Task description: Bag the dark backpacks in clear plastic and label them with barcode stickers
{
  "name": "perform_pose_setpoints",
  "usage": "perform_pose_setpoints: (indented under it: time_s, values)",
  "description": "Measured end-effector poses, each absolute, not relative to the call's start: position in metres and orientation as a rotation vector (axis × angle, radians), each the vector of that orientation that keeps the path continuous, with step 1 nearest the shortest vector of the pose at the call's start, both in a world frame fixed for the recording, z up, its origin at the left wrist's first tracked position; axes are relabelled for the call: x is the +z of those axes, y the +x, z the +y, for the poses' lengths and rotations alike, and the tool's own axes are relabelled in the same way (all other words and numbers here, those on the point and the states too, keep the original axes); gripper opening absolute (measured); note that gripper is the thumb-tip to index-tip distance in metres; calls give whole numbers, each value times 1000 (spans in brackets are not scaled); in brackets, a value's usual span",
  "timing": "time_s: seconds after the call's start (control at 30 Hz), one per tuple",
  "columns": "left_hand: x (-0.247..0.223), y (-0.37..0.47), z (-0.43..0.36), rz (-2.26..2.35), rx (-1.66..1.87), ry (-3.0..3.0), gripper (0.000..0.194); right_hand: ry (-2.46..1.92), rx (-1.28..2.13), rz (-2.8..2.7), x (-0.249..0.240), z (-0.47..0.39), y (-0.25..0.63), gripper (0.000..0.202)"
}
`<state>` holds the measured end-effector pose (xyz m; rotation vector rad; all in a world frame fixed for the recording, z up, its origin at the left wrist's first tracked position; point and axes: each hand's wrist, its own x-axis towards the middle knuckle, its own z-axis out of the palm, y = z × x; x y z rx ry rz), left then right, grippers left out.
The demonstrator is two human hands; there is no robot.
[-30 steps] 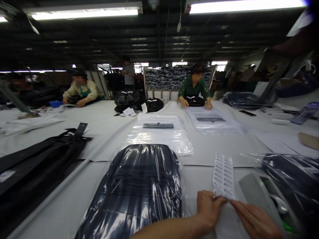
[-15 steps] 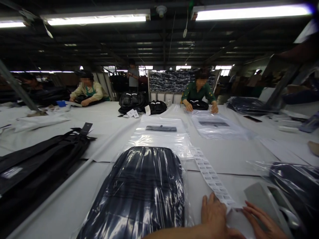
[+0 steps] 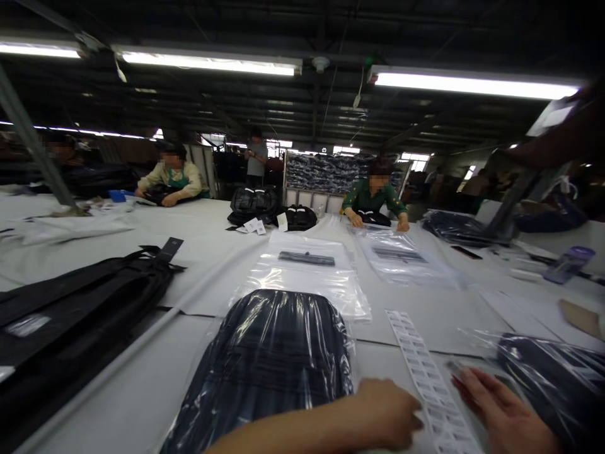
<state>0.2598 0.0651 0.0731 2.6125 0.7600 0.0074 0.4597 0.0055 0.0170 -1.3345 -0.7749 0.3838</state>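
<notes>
The strip of labels (image 3: 428, 378) is long, narrow and white, with small grey printed blocks in two columns. It lies on the white table (image 3: 439, 318), slanting from far left to near right, between my two hands. My left hand (image 3: 391, 413), fingers curled narrow, is just at its left edge; my right hand (image 3: 508, 403), half bent, is on its right. Whether either holds something, I cannot tell.
</notes>
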Motion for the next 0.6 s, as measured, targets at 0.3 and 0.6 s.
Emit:
perform_pose_setpoints:
  time_s: [0.3, 0.6]
  values:
    - [125, 52, 106, 1020, 240, 2744, 62, -1160, 980, -996, 99, 106, 274, 43]
    - [47, 62, 136, 1082, 69, 2771, 52, -1245, 1140, -978, 76, 169, 204, 50]
